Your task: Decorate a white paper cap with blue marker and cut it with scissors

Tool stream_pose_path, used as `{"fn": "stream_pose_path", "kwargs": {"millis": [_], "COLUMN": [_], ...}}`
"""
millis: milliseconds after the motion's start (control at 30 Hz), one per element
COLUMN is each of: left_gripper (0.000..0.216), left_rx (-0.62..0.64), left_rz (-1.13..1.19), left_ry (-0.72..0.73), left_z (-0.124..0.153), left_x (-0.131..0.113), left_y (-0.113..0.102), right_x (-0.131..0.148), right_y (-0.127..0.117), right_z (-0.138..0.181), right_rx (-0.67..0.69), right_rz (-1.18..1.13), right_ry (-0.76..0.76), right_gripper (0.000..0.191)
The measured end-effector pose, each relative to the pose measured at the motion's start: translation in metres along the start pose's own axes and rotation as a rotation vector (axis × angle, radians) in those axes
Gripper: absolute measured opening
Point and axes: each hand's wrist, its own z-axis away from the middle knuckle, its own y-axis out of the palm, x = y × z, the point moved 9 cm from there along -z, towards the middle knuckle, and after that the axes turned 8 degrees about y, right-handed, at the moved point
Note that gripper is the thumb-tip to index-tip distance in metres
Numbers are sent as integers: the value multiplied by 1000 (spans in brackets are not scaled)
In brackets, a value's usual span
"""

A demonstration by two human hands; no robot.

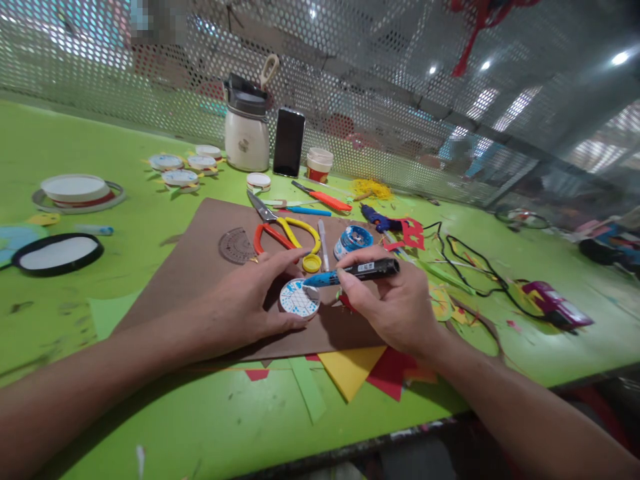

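My left hand (250,300) rests on a brown cardboard sheet (200,267), its fingers curled round a small white round lid (299,298) speckled with blue paint. My right hand (395,303) grips a black paint marker (360,271) with a blue tip. The tip hovers just above the lid's right edge. An open pot of blue paint (353,241) stands just behind the marker, with a yellow cap (311,263) beside it.
Scissors (280,230) with red and yellow handles, a protractor (237,246), a white pen, a blue glue gun (377,219) with its black cord, a jug (247,127), a phone (289,142) and several white lids lie on the green table (150,413). Coloured paper scraps (360,373) lie near the front edge.
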Motion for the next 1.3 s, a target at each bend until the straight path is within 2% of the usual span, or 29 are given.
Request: {"fn": "stream_pose_path", "kwargs": {"millis": [233,433,1300], "left_gripper": [82,83,84], "left_rx": [2,-6,-10], "left_rz": [-18,13,-1], "left_ry": [7,8,-11], "left_z": [-1,0,0], "left_x": [-2,0,1], "left_y": [0,0,0], "right_x": [1,0,-3], "right_y": [6,1,1], "right_z": [-1,-1,0], "right_rx": [67,6,-1], "right_rz": [20,-2,-35], "right_ry": [-3,-8,18], "right_gripper": [8,6,8]}}
